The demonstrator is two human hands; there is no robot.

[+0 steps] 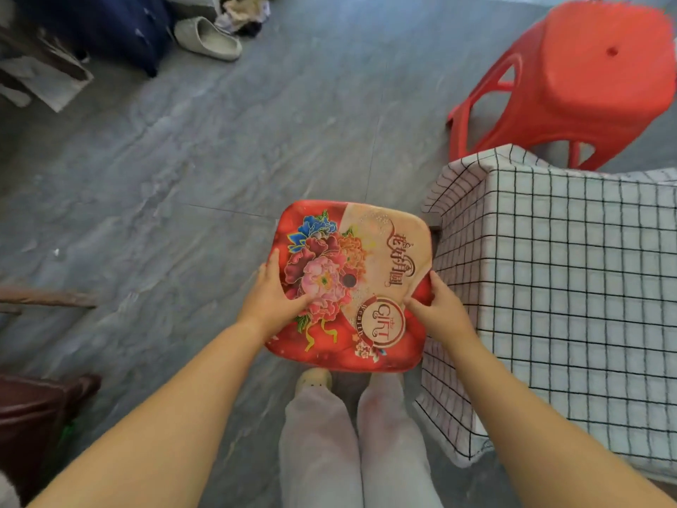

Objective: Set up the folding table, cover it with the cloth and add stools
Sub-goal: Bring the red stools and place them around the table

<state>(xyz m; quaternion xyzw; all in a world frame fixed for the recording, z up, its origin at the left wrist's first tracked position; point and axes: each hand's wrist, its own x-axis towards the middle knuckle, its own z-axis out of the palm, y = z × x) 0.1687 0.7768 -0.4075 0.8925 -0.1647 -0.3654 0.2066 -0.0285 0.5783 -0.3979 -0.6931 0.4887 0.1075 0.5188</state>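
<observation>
Stool held beside the covered corner: my left hand [273, 297] and right hand [439, 311] grip a red plastic stool [351, 280] with a peony-printed square seat, just beside the white black-checked cloth [549, 287].
Thumbs press on top and fingers wrap opposite edges; the stool's legs are hidden beneath the seat.

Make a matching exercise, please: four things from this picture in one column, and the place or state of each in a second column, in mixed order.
Things:
1. flowered stool
2. plain stool
3. cloth
4. slipper

Place or state:
a. checked, draped, hanging down at the sides
b. lies at the top left, far from the person
c. gripped at its seat by the left hand and the right hand
d. stands untouched at the top right, beyond the checked corner

Pairs: 1-c, 2-d, 3-a, 4-b
</observation>
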